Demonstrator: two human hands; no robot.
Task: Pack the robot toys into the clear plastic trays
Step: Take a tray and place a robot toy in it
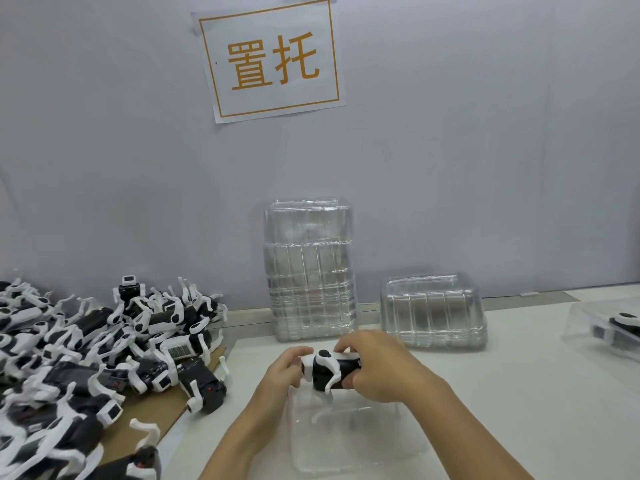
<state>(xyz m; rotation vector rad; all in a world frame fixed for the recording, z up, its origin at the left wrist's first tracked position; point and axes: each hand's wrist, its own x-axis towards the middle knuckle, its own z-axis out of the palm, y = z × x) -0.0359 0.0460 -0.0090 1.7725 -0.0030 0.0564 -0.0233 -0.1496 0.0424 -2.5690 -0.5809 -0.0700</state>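
Both hands on one robot toy, right over an open tray near the front edge of the tabletop.

Biggest thing going is the heap of robot toys (86, 355) sprawled over cardboard (166, 415) along the tabletop's (519, 393) left edge. Then the tall stack of clear trays (310, 271) at the back edge, a shorter stack (433, 313) just beside it, and the clear tray (356, 441) under the hands. Left hand (282, 370) and right hand (377, 370) each have fingers curled round the ends of the black-and-white toy (330, 370), held just above that tray.
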